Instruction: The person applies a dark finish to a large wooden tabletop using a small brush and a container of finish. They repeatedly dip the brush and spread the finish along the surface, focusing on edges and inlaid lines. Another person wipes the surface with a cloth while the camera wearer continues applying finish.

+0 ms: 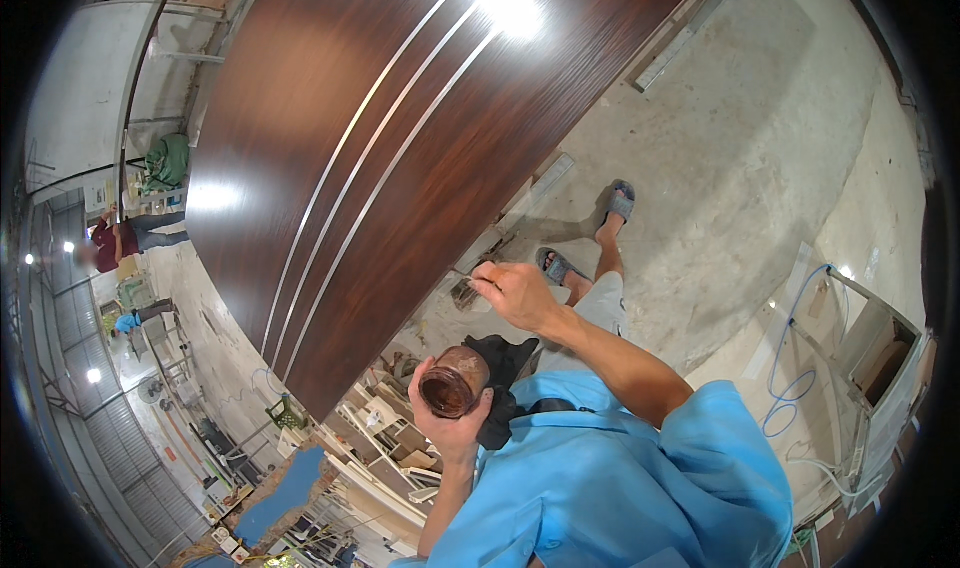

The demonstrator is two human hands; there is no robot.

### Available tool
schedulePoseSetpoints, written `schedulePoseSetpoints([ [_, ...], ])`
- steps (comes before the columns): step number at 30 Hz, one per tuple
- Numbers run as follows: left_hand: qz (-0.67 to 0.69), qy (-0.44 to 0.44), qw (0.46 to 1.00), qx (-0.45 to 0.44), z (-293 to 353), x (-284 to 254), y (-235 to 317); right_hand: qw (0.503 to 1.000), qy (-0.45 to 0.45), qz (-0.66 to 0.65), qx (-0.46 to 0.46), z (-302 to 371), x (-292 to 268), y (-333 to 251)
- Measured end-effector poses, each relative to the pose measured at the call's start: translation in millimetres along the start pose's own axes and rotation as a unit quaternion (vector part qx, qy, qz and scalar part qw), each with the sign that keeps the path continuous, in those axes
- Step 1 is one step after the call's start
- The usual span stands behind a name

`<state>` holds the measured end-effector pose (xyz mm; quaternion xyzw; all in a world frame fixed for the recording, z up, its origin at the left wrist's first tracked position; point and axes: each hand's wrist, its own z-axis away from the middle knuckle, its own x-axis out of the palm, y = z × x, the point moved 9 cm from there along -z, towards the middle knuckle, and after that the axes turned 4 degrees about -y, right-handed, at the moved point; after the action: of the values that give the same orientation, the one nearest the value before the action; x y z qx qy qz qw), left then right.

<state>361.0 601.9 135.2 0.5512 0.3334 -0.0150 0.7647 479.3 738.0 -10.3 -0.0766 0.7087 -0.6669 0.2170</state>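
My left hand [468, 436] is wrapped round a glass jar [466, 373], tilted with its open mouth facing up toward me. Dark brown residue coats its inside and rim. My right hand [520, 296] is closed in a pinch near the edge of a large wood-grain panel [400, 138]; whatever its fingertips hold is too small to make out. The panel is glossy dark brown, with three thin silvery strips running along it. Black cloth [500, 358] bunches beside the jar, against my blue shirt.
Scrap wood pieces [385, 438] lie below the panel's lower corner. Concrete floor [740, 168] stretches to the right, where a blue hose [785, 398] runs by a metal-framed stand [875, 353]. Two other people stand far left, one in a dark red shirt [115, 246].
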Motion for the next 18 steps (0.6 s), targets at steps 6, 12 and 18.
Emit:
schedulePoseSetpoints([
  [6,0.046,-0.017,0.999,-0.018,0.5,-3.2,-14.2,0.995,0.097,0.029,-0.021,-9.6,-56.1,5.9],
  [12,0.033,-0.025,0.999,-0.002,-1.5,4.0,-10.0,0.975,0.201,0.089,0.040,-31.3,-166.3,36.1],
  [18,0.012,-0.037,0.999,-0.003,-7.3,22.4,-2.1,0.954,0.281,0.078,0.063,-38.5,-252.3,48.3],
])
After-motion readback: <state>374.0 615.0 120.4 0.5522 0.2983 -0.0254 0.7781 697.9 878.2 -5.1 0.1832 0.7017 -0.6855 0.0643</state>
